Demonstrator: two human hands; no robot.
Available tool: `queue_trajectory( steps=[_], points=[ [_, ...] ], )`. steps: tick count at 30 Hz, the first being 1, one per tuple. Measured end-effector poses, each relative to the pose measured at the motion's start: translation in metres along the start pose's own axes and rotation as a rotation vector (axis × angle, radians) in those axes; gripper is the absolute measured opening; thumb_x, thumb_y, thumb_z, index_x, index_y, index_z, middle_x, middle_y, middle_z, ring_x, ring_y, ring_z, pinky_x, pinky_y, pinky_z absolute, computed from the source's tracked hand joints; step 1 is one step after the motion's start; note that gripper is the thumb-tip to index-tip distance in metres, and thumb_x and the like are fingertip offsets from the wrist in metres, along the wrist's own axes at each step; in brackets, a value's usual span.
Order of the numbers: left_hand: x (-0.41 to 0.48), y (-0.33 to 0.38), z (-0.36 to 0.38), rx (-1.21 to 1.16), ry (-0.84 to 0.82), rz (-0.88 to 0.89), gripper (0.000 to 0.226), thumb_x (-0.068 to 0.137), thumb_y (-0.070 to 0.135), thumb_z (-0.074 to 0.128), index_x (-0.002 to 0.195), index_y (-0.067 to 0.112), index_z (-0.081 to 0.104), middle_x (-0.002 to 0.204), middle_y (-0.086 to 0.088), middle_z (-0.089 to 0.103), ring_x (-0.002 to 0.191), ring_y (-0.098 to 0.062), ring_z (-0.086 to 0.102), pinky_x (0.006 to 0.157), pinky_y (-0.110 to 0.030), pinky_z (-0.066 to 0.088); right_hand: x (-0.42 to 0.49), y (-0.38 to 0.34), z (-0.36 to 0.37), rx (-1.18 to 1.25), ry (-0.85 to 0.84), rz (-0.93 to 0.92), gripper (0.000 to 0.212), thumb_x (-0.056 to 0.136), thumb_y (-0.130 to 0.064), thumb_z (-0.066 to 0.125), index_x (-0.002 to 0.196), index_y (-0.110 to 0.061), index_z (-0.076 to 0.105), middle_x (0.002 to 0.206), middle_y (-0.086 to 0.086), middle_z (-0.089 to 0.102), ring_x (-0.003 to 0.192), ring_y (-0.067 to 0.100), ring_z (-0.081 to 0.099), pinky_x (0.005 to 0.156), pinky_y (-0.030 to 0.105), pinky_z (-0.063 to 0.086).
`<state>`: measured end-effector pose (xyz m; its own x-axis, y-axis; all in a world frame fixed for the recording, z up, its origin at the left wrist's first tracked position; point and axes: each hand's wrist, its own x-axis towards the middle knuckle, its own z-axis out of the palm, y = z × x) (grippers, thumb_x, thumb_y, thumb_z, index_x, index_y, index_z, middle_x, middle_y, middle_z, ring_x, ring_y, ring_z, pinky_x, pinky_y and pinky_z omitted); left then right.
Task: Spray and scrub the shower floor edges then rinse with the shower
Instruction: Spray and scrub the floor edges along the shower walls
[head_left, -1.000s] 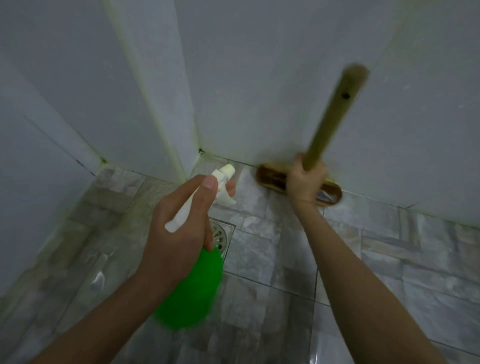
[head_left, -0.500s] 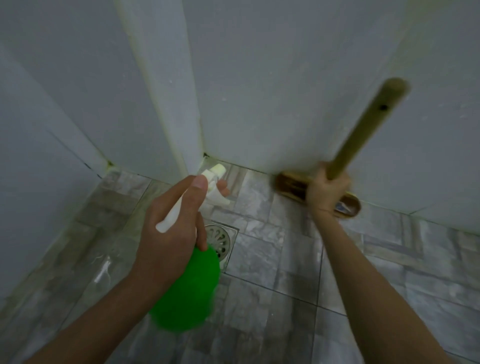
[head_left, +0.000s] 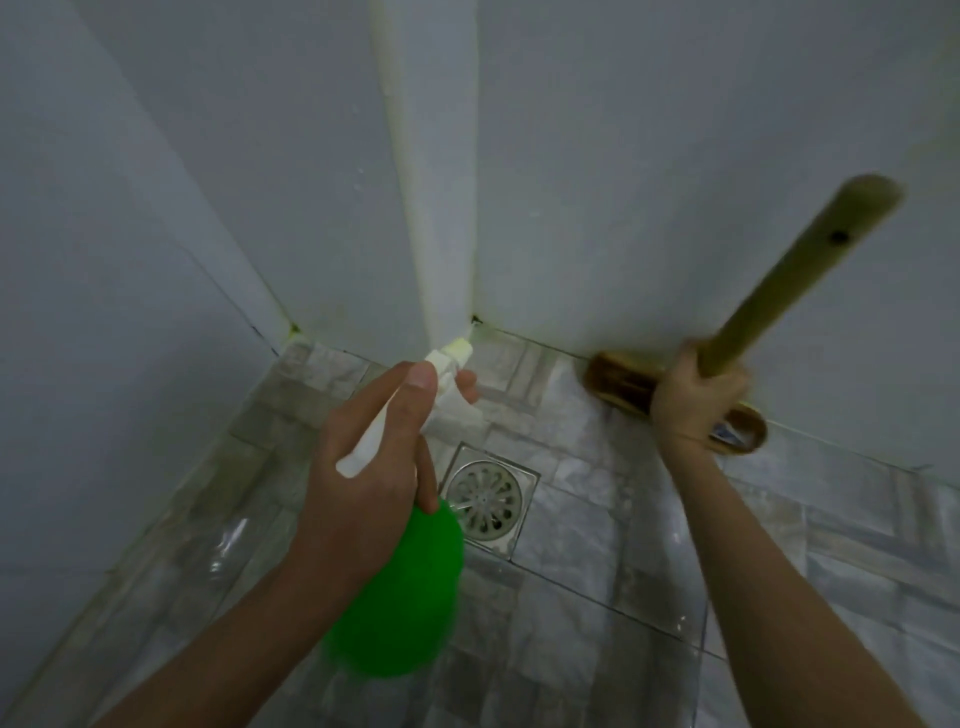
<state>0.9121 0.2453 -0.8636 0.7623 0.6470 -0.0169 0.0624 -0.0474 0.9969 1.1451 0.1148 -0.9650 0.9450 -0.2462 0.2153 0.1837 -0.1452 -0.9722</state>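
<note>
With the left hand (head_left: 363, 467) clenched round the spray bottle (head_left: 405, 587) and the right hand (head_left: 691, 400) gripping the brush (head_left: 618, 382), a hard stroke may skid off the glossy floor (head_left: 597, 649) edge

Pale walls (head_left: 675, 156) meet a grey stone-tile floor (head_left: 597, 623) with a metal drain (head_left: 485, 501).

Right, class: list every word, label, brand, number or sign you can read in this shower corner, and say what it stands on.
No text can be read anywhere.
green spray bottle: no label on the side shown.
brush: a pale patch on its head, beside the right hand, may be a sticker; too blurred to read.
floor drain: slots only, no lettering visible.
</note>
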Motion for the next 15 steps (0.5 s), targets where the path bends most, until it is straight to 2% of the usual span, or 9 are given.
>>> queue_trajectory(
  steps=[1,3,5,7,9,11,12,14,15],
  points=[
    [0.0,0.0,-0.003,0.007,0.001,-0.002,0.048,0.09,0.062,0.041,0.095,0.03,0.077,0.077,-0.03,0.066,0.037,-0.021,0.043,0.043,-0.021,0.037,0.0,-0.001,0.003,0.011,0.017,-0.03,0.031,0.077,-0.034,0.05,0.06,-0.009,0.043,0.055,0.003,0.035,0.045,0.004,0.032,0.052,0.024,0.025],
    [0.001,-0.001,-0.008,0.034,0.01,0.004,0.051,0.09,0.063,0.04,0.095,0.028,0.077,0.073,-0.031,0.064,0.036,-0.023,0.043,0.042,-0.021,0.035,-0.015,-0.006,0.036,-0.017,-0.051,-0.037,0.031,0.078,-0.032,0.05,0.061,-0.007,0.045,0.057,0.007,0.039,0.051,0.007,0.034,0.051,0.023,0.023],
    [0.001,-0.004,-0.009,0.054,0.021,0.013,0.05,0.091,0.062,0.041,0.094,0.027,0.076,0.075,-0.035,0.063,0.036,-0.026,0.044,0.042,-0.022,0.035,-0.041,-0.015,0.077,-0.023,-0.235,-0.017,0.024,0.079,-0.028,0.052,0.062,-0.011,0.046,0.054,0.005,0.04,0.051,0.008,0.034,0.051,0.022,0.023],
    [0.001,-0.006,-0.008,0.073,0.024,0.016,0.051,0.091,0.062,0.041,0.095,0.025,0.076,0.08,-0.037,0.063,0.036,-0.026,0.045,0.043,-0.023,0.037,-0.056,-0.024,0.099,0.001,-0.369,-0.005,0.024,0.079,-0.024,0.053,0.058,-0.019,0.042,0.052,-0.005,0.037,0.046,0.007,0.031,0.049,0.022,0.025],
    [0.001,-0.004,-0.009,0.088,0.016,0.017,0.051,0.091,0.062,0.041,0.095,0.026,0.076,0.076,-0.036,0.062,0.036,-0.024,0.045,0.043,-0.022,0.038,-0.049,-0.025,0.086,-0.025,-0.351,0.011,0.026,0.083,-0.016,0.057,0.061,-0.018,0.045,0.056,-0.003,0.04,0.051,0.006,0.039,0.049,0.019,0.027],
    [-0.001,0.0,-0.012,0.072,0.031,0.012,0.05,0.091,0.062,0.04,0.095,0.028,0.077,0.063,-0.032,0.057,0.035,-0.021,0.044,0.042,-0.02,0.036,-0.029,-0.015,0.052,-0.047,-0.217,0.035,0.015,0.087,-0.006,0.059,0.073,-0.006,0.053,0.068,0.007,0.047,0.064,0.014,0.046,0.053,0.016,0.029],
    [-0.001,0.003,-0.015,0.06,0.041,0.008,0.05,0.09,0.062,0.04,0.095,0.028,0.077,0.059,-0.031,0.055,0.035,-0.021,0.043,0.042,-0.02,0.036,-0.02,-0.013,0.036,-0.01,-0.139,0.03,0.014,0.086,-0.009,0.059,0.074,-0.004,0.055,0.07,0.008,0.047,0.065,0.013,0.047,0.053,0.016,0.031],
    [-0.004,0.007,-0.018,0.038,0.059,-0.001,0.05,0.089,0.062,0.041,0.096,0.028,0.077,0.062,-0.032,0.057,0.035,-0.022,0.043,0.042,-0.02,0.036,-0.016,-0.01,0.024,0.037,-0.052,-0.003,0.024,0.08,-0.023,0.054,0.063,-0.008,0.047,0.061,0.005,0.042,0.051,0.002,0.039,0.049,0.022,0.029],
    [-0.006,0.009,-0.019,0.042,0.063,-0.001,0.049,0.089,0.062,0.041,0.095,0.029,0.077,0.065,-0.033,0.059,0.036,-0.024,0.044,0.042,-0.021,0.036,-0.019,-0.012,0.031,0.026,-0.056,-0.009,0.025,0.078,-0.026,0.051,0.062,-0.009,0.044,0.059,0.006,0.039,0.046,0.003,0.035,0.05,0.024,0.026]
  ],
)
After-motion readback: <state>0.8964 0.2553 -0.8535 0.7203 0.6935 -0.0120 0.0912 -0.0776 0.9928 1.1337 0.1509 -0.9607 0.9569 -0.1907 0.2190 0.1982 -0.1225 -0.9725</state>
